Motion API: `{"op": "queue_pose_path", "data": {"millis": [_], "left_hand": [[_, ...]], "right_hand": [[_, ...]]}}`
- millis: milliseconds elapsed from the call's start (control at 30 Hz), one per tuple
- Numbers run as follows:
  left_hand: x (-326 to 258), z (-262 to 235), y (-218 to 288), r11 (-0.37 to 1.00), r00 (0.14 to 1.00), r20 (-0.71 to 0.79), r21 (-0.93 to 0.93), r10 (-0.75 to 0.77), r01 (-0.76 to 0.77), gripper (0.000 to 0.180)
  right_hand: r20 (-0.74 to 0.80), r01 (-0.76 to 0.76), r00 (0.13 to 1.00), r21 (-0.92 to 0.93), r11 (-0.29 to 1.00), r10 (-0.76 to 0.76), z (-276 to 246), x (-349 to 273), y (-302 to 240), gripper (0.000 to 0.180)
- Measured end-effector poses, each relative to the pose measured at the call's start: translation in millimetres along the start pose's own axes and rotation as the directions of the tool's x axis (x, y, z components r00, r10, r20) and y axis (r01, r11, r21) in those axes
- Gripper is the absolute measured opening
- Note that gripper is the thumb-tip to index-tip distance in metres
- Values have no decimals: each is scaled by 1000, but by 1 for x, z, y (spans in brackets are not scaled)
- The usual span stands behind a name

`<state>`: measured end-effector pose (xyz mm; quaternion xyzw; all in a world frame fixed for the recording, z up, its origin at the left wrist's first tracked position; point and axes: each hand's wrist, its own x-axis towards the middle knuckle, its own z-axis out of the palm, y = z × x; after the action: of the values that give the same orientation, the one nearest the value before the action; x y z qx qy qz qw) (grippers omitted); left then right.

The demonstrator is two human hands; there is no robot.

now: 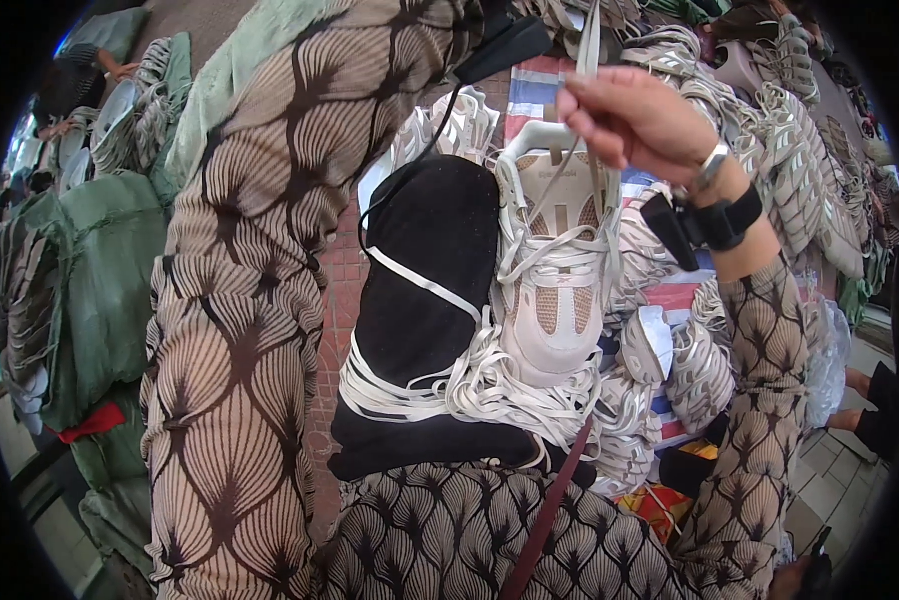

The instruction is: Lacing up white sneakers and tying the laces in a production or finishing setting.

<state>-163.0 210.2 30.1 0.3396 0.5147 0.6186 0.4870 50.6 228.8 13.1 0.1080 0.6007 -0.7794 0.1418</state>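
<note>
A pale lace (592,40) is pinched and drawn upward by the right hand (638,120), above a beige sneaker (555,270) resting on the lap beside a black cloth (425,270). The left hand cannot be seen. The lace is judged light and limp, best gripped near its tip; the sneaker, light and fairly stiff.

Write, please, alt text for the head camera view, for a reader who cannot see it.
A person's right hand pulls a pale shoelace upward from a beige and white sneaker resting on their lap, beside a bundle of loose white laces on black cloth. The left hand is hidden behind its patterned sleeve. Piles of similar sneakers surround them.
</note>
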Motion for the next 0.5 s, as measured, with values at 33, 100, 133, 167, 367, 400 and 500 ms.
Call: {"op": "queue_pose_path", "data": {"millis": [33,100,133,167,367,400,500], "left_hand": [[-8,28,-4,996,1000,0,83,-18,18,19],[-31,57,2,811,996,-80,585,29,23,30],[-45,49,-10,596,794,74,619,604,-511,30],[-62,43,-29,109,280,237,552,930,-827,31],[-175,30,-78,572,910,341,708,237,-414,18],[-190,42,-71,498,905,374,757,201,-423,18],[-202,52,-67,367,906,414,832,90,-417,21]], "right_hand": [[-198,47,978,-125,991,-71,-13,-11,-8,29],[-410,206,891,-20,978,-196,-116,-26,-20,25],[-517,259,834,57,964,-193,-129,-22,-31,22],[-622,315,764,125,941,-174,-137,-20,-42,19],[-626,38,780,3,999,-28,-100,-10,-51,27],[-613,5,789,-45,999,-32,-104,-13,-51,28],[-607,-13,793,-102,995,-52,-121,-11,-46,30]]}}
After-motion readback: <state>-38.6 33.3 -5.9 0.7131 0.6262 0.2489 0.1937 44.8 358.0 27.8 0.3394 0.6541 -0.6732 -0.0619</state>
